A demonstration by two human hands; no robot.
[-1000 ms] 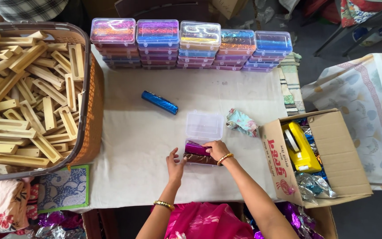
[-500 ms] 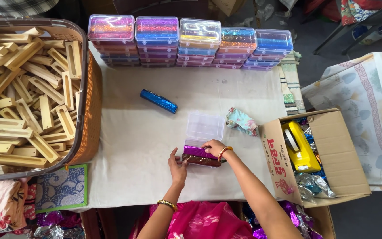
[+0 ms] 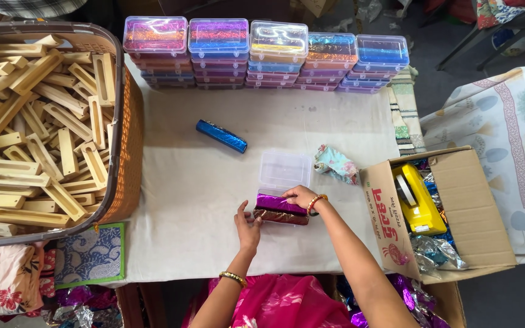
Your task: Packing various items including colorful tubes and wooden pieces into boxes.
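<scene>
Left hand (image 3: 248, 226): positioned at the left end of the foil-wrapped bars (image 3: 281, 209), fingers extended upward and pressed against that end. The hand is open, not closed around anything.

Right hand (image 3: 299, 195): positioned on the upper right of the same bars, fingertips resting on the top purple bar. The fingers are curved over the bar; whether they pinch it cannot be determined. A beaded bangle sits at this wrist; a gold bangle sits at the left wrist.

Foil-wrapped bars: a purple bar lies on top of a dark red-brown bar. Both lie lengthwise between the two hands, on the white cloth of the table (image 3: 183, 200).

Clear plastic box (image 3: 284, 172): located directly beyond the right hand, touching or just beside the far edge of the bars. Its lid position cannot be determined.

Blue foil bar (image 3: 221, 135): lies alone on the table, well beyond the left hand, tilted.

Crumpled patterned cloth (image 3: 335, 164): just beyond and to the right of the right hand.

Stacked clear boxes (image 3: 265, 54): a row along the far edge of the table, holding coloured foil items.

Wicker basket (image 3: 130, 140): left of the left hand, filled with pale wooden blocks (image 3: 37, 133).

Cardboard box (image 3: 481, 206): right of the right hand, holding a yellow tape dispenser (image 3: 417, 197) and loose foil.
</scene>
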